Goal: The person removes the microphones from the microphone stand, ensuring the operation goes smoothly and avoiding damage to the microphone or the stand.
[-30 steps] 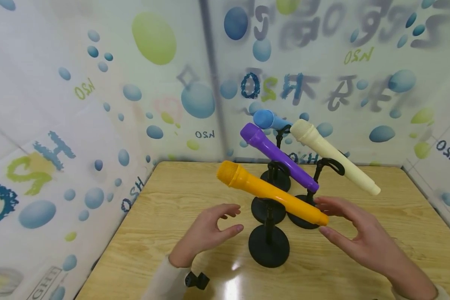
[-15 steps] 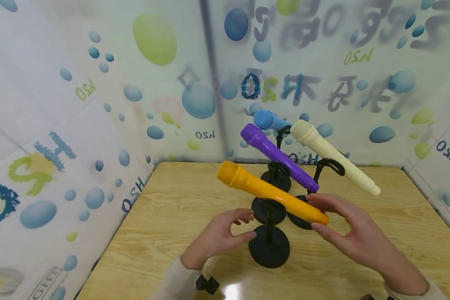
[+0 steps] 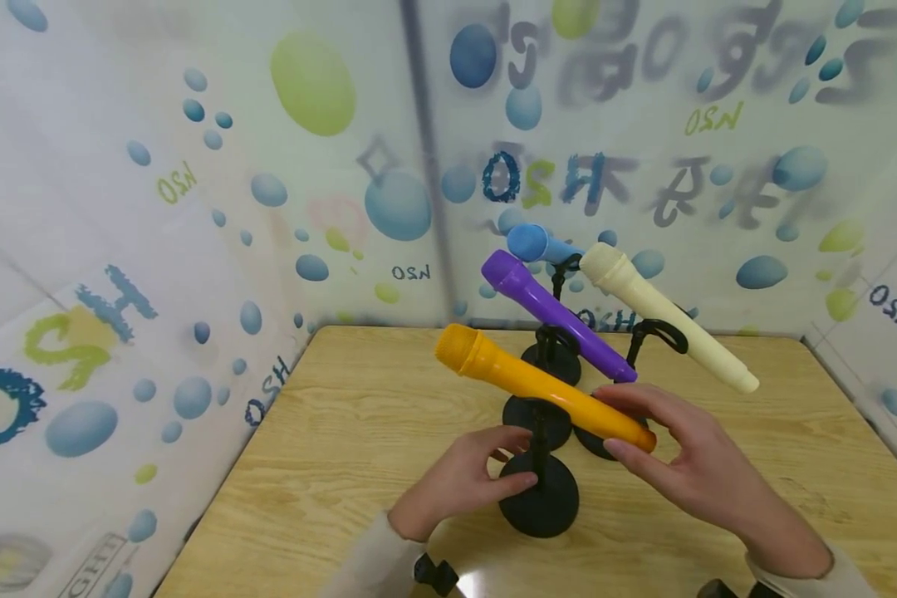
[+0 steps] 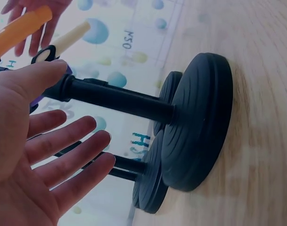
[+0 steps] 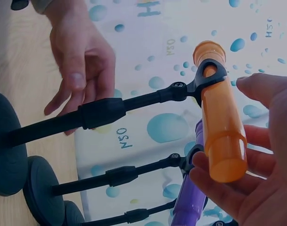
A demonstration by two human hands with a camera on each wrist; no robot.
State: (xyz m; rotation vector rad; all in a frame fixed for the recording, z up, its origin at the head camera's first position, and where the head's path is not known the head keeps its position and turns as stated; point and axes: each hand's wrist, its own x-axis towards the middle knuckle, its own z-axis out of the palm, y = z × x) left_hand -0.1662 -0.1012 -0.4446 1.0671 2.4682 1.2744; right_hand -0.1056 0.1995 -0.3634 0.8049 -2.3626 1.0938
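An orange microphone rests tilted in the clip of the nearest black stand, its tail end toward the right. My right hand is around that tail end. In the right wrist view, the thumb stands apart from the orange handle, and the fingers lie behind and beside it. My left hand is beside the nearest stand's pole, thumb and fingers spread apart. The left wrist view has its fingers loosely extended near the black pole, with a gap between them and the thumb.
Behind the orange microphone, purple, cream and blue microphones sit on their own black stands, set close together. The wooden table meets printed wall sheets at its back and left.
My left hand has moved right, up to the nearest stand's pole. My right hand has moved left, further over the tail end of the orange microphone. The microphones and stands stay in place.
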